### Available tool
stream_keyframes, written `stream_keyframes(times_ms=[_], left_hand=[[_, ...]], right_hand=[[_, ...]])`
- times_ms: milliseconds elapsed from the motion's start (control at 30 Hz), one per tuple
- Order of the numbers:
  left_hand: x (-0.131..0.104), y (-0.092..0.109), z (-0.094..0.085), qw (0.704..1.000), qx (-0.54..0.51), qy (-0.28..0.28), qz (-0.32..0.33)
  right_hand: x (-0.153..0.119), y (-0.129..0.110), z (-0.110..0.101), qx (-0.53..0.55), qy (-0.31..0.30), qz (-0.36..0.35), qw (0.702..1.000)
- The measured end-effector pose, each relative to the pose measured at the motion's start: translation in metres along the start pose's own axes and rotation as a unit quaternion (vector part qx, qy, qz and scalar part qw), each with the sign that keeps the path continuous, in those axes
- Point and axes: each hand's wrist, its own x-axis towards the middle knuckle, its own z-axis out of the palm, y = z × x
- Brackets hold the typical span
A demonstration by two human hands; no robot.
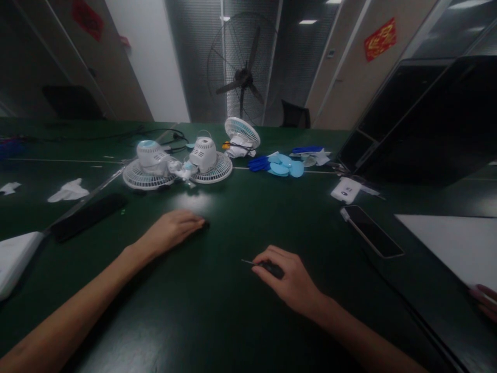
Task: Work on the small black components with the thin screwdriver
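Note:
My right hand (294, 277) is closed around the black handle of a small screwdriver (273, 269). Its thin metal shaft points left, just above the green table (229, 311). My left hand (175, 228) rests low over the table with its fingers pressed together. A small dark bit shows at its fingertips, too unclear to name. Beyond my left hand lie two white fan heads, one on the left (149, 168) and one on the right (205, 161), their round grilles face down. A third white fan (241, 137) stands tilted farther back.
Light blue fan blades (285, 166) lie by blue gloves (259, 163). To the right are a white box (345, 190), a phone (373, 231), a monitor (430, 119) and a white sheet (454, 243). Another person's hand (485, 300) shows at the right edge. A black keyboard-like bar (90, 216) lies left.

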Motion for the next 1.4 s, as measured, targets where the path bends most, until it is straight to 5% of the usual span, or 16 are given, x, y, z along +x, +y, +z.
stream_keyframes(times_ms=[133, 267, 567, 1067, 1400], left_hand=[[0.02, 0.062, 0.027, 0.993, -0.052, 0.026, 0.105], [0.024, 0.088, 0.037, 0.989, -0.117, 0.01, 0.092], [0.025, 0.098, 0.039, 0.954, -0.293, -0.021, 0.056], [0.024, 0.101, 0.04, 0.953, -0.298, -0.049, 0.016], [0.027, 0.103, 0.03, 0.957, -0.281, -0.063, 0.043]], right_hand=[[0.0, -0.003, -0.001, -0.028, -0.001, -0.001, 1.0], [-0.001, -0.004, -0.001, -0.056, 0.007, -0.013, 0.998], [-0.002, -0.005, -0.002, -0.063, -0.014, -0.014, 0.998], [0.0, -0.007, 0.002, -0.03, -0.056, -0.05, 0.997], [-0.002, -0.002, -0.003, 0.001, 0.001, -0.046, 0.999]])
